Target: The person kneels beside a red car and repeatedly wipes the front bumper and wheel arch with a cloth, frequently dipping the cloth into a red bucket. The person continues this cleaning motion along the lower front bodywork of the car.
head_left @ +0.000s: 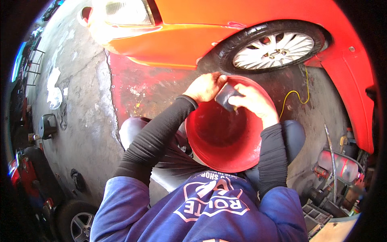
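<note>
A deep red bucket (225, 155) stands between my knees, its open mouth toward me and its inside dark at the bottom. My left hand (206, 87) is closed at the far left of the rim, fingers curled over the edge. Over the bucket's mouth, my right hand (254, 101) grips a dark grey, flat-sided block (227, 97) between thumb and fingers. The block is tilted and close to my left hand; what exactly it is cannot be made out.
Just beyond the bucket is an orange-red car (181, 44) with a silver-spoked wheel (274, 50). A yellow cord (291, 93) curves over the floor. Tools and a red-and-clear container (338, 165) lie at right; a loose wheel (80, 224) sits lower left.
</note>
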A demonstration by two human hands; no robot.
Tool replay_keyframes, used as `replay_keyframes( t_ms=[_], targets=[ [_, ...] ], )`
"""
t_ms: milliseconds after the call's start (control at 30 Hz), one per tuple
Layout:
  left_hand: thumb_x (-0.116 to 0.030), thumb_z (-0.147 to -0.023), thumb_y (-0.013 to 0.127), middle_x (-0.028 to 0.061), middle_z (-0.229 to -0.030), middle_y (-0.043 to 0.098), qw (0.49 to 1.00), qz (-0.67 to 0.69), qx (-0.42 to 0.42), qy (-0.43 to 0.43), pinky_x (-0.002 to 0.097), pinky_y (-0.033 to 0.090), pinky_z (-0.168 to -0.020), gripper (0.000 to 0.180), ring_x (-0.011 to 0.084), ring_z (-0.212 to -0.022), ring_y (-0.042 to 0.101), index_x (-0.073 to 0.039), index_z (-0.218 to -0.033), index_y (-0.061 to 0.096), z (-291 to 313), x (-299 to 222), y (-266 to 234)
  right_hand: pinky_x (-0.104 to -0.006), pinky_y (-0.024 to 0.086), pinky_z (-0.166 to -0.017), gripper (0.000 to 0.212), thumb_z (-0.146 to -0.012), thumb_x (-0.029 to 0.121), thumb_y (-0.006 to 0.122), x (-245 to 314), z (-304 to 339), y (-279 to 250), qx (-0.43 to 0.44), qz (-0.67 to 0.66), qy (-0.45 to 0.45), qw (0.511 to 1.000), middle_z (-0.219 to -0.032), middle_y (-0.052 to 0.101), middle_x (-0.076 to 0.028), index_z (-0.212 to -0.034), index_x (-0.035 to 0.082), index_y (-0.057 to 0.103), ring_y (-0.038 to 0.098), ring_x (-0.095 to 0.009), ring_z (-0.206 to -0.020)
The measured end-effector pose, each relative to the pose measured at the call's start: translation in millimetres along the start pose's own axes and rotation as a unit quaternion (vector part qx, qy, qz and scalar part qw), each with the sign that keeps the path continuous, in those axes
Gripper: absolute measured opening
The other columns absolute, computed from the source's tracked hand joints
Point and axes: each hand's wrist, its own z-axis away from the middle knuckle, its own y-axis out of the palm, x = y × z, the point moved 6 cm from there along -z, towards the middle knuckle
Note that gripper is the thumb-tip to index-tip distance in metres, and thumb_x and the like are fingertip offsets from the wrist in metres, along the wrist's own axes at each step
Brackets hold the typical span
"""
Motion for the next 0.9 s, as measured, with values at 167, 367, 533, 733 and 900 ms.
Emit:
replay_keyframes(
  t_ms=[167, 367, 533, 733, 900],
  targets=[
    [-0.04, -0.104, 0.04, 0.03, -0.102, 0.064, 1.0, 0.005, 0.0, -0.007, 0.0493, 0.047, -0.088, 0.048, 0.0467, -0.104, 0.06, 0.003, -0.109, 0.061, 0.1, 0.2, 0.5, -0.0412, 0.056, -0.077, 0.039, -0.086, 0.018, 0.06, -159.5, -24.4, 64.9, 0.078, 0.162, 0.239, 0.954, -0.103, 0.069, -0.024, -0.121, -0.001, 0.063, 0.07, -0.034, -0.083],
    [-0.042, -0.104, 0.04, 0.0281, -0.109, 0.065, 0.999, 0.03, 0.01, -0.009, 0.0473, 0.047, -0.092, 0.051, 0.0439, -0.108, 0.06, 0.003, -0.116, 0.062, 0.6, 0.3, 0.8, -0.0478, 0.053, -0.088, 0.035, -0.089, 0.017, 0.051, -241.7, -9.0, 157.1, 0.122, 0.387, 0.137, 0.904, -0.113, 0.068, -0.024, -0.116, 0.001, 0.066, 0.067, -0.04, -0.101],
    [-0.042, -0.104, 0.04, 0.0276, -0.11, 0.065, 0.999, 0.039, 0.013, -0.021, 0.0461, 0.047, -0.094, 0.051, 0.0431, -0.11, 0.06, 0.003, -0.115, 0.062, -1.7, 4.3, 0.5, -0.0419, 0.055, -0.071, 0.023, -0.083, 0.018, 0.06, -115.5, -29.7, 70.8, 0.164, 0.242, 0.135, 0.947, -0.097, 0.074, -0.015, -0.095, 0.003, 0.073, 0.071, -0.03, -0.084],
    [-0.04, -0.103, 0.04, 0.0278, -0.111, 0.065, 0.998, 0.052, 0.034, -0.03, 0.0462, 0.047, -0.095, 0.051, 0.0432, -0.111, 0.06, 0.004, -0.116, 0.062, -2.9, 5.1, 1.7, -0.0242, 0.043, -0.056, 0.02, -0.085, 0.022, 0.066, 51.4, 6.7, -31.8, 0.062, 0.051, 0.079, 0.994, -0.075, 0.064, 0.0, -0.088, 0.003, 0.068, 0.052, -0.007, -0.061],
    [-0.039, -0.102, 0.042, 0.0295, -0.109, 0.065, 0.998, 0.049, -0.024, -0.01, 0.0487, 0.046, -0.094, 0.048, 0.045, -0.11, 0.059, 0.003, -0.114, 0.063, 2.2, -1.4, -4.5, -0.0341, 0.045, -0.063, 0.023, -0.085, 0.021, 0.068, 91.5, -26.4, -28.9, -0.143, 0.035, -0.124, 0.981, -0.072, 0.059, -0.012, -0.092, -0.001, 0.06, 0.053, -0.018, -0.065]
  ],
)
